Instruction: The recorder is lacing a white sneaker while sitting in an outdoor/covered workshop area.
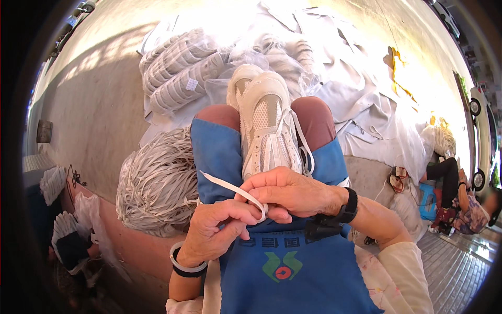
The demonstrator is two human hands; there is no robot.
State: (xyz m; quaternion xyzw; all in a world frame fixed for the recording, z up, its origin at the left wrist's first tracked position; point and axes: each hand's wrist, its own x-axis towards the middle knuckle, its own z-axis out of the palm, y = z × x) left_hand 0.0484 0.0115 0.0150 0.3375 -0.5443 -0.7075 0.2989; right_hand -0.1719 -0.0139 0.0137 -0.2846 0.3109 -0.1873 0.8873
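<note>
My left hand (217,227) and my right hand (293,192) meet over my lap, fingers closed together on a white shoelace (230,186). The lace bends in a small loop at the fingertips, and its tip sticks out to the upper left. Just beyond them a cream mesh sneaker (269,123) lies between my knees, toe pointing away. Its lacing is partly threaded, and a lace strand hangs along its right side. My right hand covers the sneaker's near end. A second sneaker (241,83) shows behind it on the left.
A big heap of white laces (154,183) sits left of my leg. Plastic-wrapped stacks of shoe parts (183,70) lie ahead on pale sheets (361,104). A blue apron (293,272) covers my lap. At far right another person (468,209) sits near a blue stool (428,201).
</note>
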